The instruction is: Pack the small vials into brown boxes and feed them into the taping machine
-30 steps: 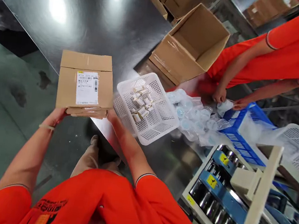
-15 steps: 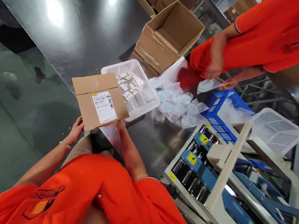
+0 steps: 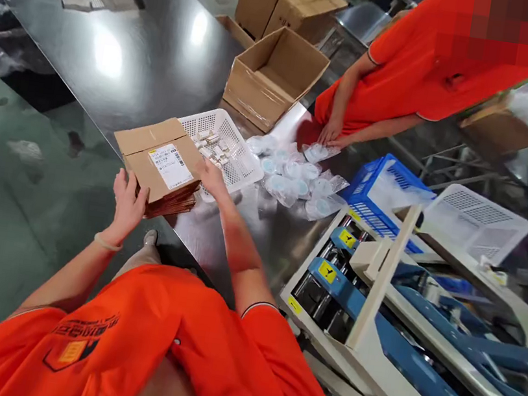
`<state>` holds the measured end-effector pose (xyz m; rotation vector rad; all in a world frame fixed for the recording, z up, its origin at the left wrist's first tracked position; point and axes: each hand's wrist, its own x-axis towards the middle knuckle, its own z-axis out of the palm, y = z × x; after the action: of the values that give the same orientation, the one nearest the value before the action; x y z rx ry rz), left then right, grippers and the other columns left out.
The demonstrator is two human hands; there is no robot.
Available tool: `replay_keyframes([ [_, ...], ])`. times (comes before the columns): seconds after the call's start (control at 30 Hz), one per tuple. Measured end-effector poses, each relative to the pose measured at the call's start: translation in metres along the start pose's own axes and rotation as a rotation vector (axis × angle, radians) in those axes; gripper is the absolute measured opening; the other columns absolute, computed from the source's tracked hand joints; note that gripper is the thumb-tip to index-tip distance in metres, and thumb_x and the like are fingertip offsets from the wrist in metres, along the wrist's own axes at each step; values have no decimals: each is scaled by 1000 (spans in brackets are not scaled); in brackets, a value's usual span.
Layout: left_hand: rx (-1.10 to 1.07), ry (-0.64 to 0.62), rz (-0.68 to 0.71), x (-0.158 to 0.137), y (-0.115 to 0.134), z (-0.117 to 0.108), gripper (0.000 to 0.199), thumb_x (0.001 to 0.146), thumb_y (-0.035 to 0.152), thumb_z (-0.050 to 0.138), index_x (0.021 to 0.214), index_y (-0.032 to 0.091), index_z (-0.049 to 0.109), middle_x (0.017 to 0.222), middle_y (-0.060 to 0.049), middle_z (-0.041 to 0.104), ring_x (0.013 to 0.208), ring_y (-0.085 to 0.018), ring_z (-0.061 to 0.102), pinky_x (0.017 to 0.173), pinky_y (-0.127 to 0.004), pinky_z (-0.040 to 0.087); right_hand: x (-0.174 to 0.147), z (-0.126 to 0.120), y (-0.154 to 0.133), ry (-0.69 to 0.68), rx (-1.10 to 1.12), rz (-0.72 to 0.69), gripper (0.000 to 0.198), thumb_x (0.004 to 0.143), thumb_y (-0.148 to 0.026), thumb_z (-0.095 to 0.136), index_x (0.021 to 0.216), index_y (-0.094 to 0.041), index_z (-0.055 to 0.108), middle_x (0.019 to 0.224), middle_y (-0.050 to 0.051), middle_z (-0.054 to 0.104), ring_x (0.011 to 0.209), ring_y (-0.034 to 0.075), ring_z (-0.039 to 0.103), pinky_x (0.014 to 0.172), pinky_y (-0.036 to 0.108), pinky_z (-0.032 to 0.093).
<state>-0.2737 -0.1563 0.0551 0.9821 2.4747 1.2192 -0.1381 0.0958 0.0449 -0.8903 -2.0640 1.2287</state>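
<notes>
The wearer's orange shirt (image 3: pixel 219 342) is closest. Just beyond, the left hand (image 3: pixel 128 205), with a band (image 3: pixel 108 242) at the wrist, lies against the near-left side of a stack of flat cardboard (image 3: pixel 145 178), fingers parted. The right hand (image 3: pixel 212 179) touches the stack's right edge; whether its fingers are clamped on it, I cannot tell. The stack sits at the near edge of a dark metal table (image 3: pixel 154 71), tilted in view, with a white label (image 3: pixel 171 166) on its top sheet. Off to the right stands a machine (image 3: pixel 402 348) with blue sides and yellow stickers.

Just past the right hand is a white basket (image 3: pixel 242 169) with small white pieces (image 3: pixel 212 149) in it. Beside it lies a heap of clear bags (image 3: pixel 291 175), and next to that stands a blue crate (image 3: pixel 370 214). Another person's hands (image 3: pixel 332 129) hold a clear bag (image 3: pixel 319 153) at the heap. Farther back are an open box (image 3: pixel 250 103) and closed boxes (image 3: pixel 259 2).
</notes>
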Motion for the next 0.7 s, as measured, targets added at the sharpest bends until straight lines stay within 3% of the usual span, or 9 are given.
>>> replay_keyframes([
  [0.07, 79, 24, -12, -11, 13, 3, 73, 98, 60, 65, 162, 24, 55, 182, -21, 24, 171, -50, 11, 134, -78, 16, 7, -1, -1, -39, 22, 34, 39, 105, -58, 67, 108, -19, 73, 106, 7, 77, 114, 24, 70, 112, 45, 56],
  [0.13, 123, 7, 28, -26, 28, 3, 69, 95, 59, 72, 156, 28, 61, 183, -18, 21, 171, -52, 10, 133, -80, 18, -10, -27, 3, -7, 68, 89, 36, 105, -52, 67, 105, -17, 72, 101, 5, 76, 105, 22, 71, 107, 43, 58],
  [0.27, 69, -25, 221, -57, 69, 11, 70, 91, 58, 80, 153, 31, 61, 184, -15, 17, 171, -52, 9, 134, -77, 18, -96, -136, 19, 121, 112, 51, 30, 105, -44, 62, 109, -16, 71, 99, 3, 75, 93, 19, 70, 90, 33, 59],
  [0.33, 39, -64, 313, -65, 91, 26, 76, 89, 60, 81, 155, 30, 59, 183, -15, 22, 172, -52, 8, 135, -75, 18, -152, -190, 28, 207, -38, -16, 24, 103, -41, 65, 105, -19, 72, 94, 2, 73, 88, 20, 69, 86, 33, 58],
  [0.4, 32, -207, 449, -66, 112, 52, 77, 89, 62, 79, 156, 29, 59, 179, -15, 35, 172, -50, 12, 136, -72, 18, -205, -221, 40, 233, -237, -46, 17, 102, -36, 65, 100, -21, 74, 92, 3, 73, 88, 22, 69, 86, 33, 57],
  [0.47, 28, -436, 628, -62, 130, 91, 68, 95, 61, 71, 153, 27, 63, 172, -15, 50, 171, -46, 22, 137, -68, 19, -245, -228, 55, 186, -409, -11, 13, 101, -29, 64, 97, -22, 75, 94, 5, 76, 91, 23, 70, 88, 34, 57],
  [0.53, 51, -690, 744, -58, 143, 134, 54, 100, 54, 63, 144, 25, 72, 159, -15, 65, 165, -42, 38, 135, -64, 26, -268, -221, 74, 114, -526, 77, 15, 100, -22, 61, 95, -22, 76, 95, 7, 77, 94, 25, 71, 91, 35, 57],
  [0.63, 198, -996, 642, -53, 153, 186, 38, 97, 49, 66, 118, 24, 85, 124, -15, 83, 139, -41, 67, 121, -54, 47, -281, -206, 102, 47, -574, 170, 25, 102, -18, 54, 104, -21, 79, 103, 9, 80, 101, 26, 73, 98, 38, 59],
  [0.7, 253, -1140, 487, -50, 157, 204, 33, 91, 49, 73, 107, 25, 89, 109, -11, 86, 121, -39, 76, 110, -46, 56, -284, -204, 113, 39, -564, 130, 33, 104, -18, 53, 124, -20, 79, 128, 12, 79, 121, 27, 72, 110, 42, 58],
])
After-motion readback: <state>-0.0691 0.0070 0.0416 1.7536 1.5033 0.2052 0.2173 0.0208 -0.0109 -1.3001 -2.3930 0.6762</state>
